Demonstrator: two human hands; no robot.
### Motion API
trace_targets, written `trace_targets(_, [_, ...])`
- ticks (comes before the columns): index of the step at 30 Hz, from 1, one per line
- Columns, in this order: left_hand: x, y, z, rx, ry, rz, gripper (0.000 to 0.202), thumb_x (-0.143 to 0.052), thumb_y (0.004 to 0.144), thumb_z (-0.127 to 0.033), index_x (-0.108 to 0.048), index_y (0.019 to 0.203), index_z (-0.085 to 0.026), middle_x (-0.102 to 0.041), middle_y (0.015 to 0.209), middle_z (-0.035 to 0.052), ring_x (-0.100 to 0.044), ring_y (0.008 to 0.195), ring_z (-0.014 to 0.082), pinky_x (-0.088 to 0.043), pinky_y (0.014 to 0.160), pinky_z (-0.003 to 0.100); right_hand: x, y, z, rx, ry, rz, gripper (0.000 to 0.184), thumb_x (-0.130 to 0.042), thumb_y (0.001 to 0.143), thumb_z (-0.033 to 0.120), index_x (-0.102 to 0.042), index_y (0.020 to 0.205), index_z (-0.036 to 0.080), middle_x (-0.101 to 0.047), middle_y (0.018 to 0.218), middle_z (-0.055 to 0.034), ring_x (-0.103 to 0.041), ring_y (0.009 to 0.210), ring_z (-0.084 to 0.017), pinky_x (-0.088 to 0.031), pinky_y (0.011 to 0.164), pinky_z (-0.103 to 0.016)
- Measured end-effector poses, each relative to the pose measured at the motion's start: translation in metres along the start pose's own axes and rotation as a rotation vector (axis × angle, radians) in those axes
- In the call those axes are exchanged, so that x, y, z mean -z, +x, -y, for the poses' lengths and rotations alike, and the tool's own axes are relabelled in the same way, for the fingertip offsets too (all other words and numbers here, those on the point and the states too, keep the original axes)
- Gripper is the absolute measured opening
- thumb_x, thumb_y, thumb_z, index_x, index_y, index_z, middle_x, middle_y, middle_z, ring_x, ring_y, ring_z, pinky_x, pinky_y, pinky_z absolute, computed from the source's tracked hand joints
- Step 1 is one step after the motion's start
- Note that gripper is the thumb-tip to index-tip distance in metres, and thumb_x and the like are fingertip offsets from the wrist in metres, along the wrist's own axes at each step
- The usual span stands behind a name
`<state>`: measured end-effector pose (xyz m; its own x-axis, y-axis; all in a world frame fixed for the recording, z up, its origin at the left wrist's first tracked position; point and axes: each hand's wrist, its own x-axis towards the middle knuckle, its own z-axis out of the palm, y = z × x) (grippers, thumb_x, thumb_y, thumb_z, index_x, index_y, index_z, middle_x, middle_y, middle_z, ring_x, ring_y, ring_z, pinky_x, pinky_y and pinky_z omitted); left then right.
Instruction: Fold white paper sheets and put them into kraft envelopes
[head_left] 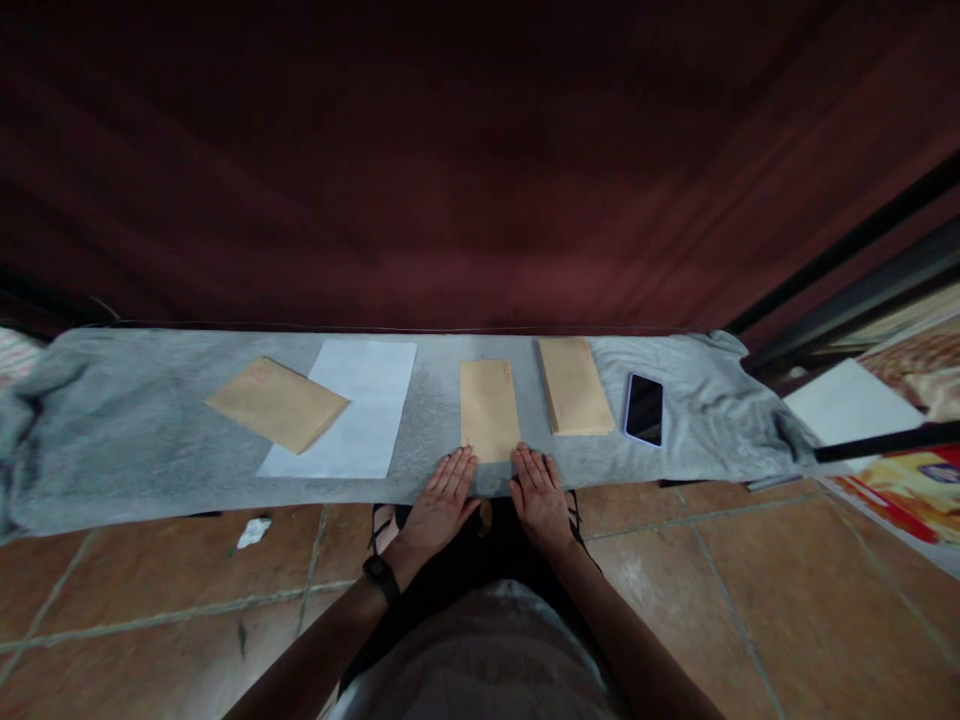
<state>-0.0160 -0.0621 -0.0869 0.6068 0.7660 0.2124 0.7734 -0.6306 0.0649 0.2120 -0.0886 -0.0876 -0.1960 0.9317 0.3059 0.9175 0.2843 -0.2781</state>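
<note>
A brown paper envelope (489,405) lies flat in front of me on the grey cloth, with red print near its top right corner. My left hand (442,500) rests at the cloth's front edge, fingers stretched out, fingertips at the envelope's lower left corner. On the other side, my right hand (541,497) lies flat with its fingertips at the lower right corner. Neither hand grips anything. Just right of the envelope is a stack of similar brown envelopes (576,388). Farther left, another brown envelope (277,402) lies slantwise, partly over white paper (371,410).
A phone (644,410) with a dark screen lies right of the stack. Grey cloth (150,470) covers the narrow table, and a dark red curtain (465,200) hangs behind it. Below are floor tiles (675,570) with a crumpled white scrap (254,532). A dark frame stands at right.
</note>
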Motion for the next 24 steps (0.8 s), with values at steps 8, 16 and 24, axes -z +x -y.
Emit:
trace_targets(8, [-0.002, 0.001, -0.005, 0.041, -0.001, -0.021, 0.064, -0.051, 0.096, -0.030, -0.035, 0.155, -0.012, -0.032, 0.163, 0.0156, -0.027, 0.153, 0.0284, -0.028, 0.125, 0.049, 0.004, 0.023, 0.013, 0.152, 0.093, 0.037, 0.054, -0.037, 0.106, 0.032, -0.034, 0.157, 0.014, -0.043, 0.158, -0.0105, -0.034, 0.150, -0.023, -0.031, 0.123, -0.046])
trace_targets(16, [-0.006, -0.001, -0.004, 0.034, 0.040, -0.044, 0.063, -0.052, 0.097, -0.031, -0.036, 0.155, -0.012, -0.033, 0.163, 0.0161, -0.028, 0.152, 0.0287, -0.030, 0.123, 0.047, -0.009, 0.032, 0.013, 0.150, 0.011, 0.112, 0.058, -0.039, 0.106, 0.040, -0.033, 0.157, 0.013, -0.038, 0.161, -0.0109, -0.032, 0.151, -0.023, -0.026, 0.125, -0.046])
trace_targets(24, [-0.005, 0.001, -0.003, 0.031, 0.018, -0.098, 0.059, -0.051, 0.099, -0.033, -0.039, 0.153, -0.013, -0.036, 0.161, 0.0153, -0.031, 0.151, 0.0288, -0.032, 0.122, 0.048, -0.017, 0.070, -0.007, 0.096, -0.077, 0.140, 0.060, -0.037, 0.106, 0.041, -0.031, 0.158, 0.011, -0.032, 0.163, -0.0126, -0.031, 0.151, -0.024, -0.024, 0.124, -0.043])
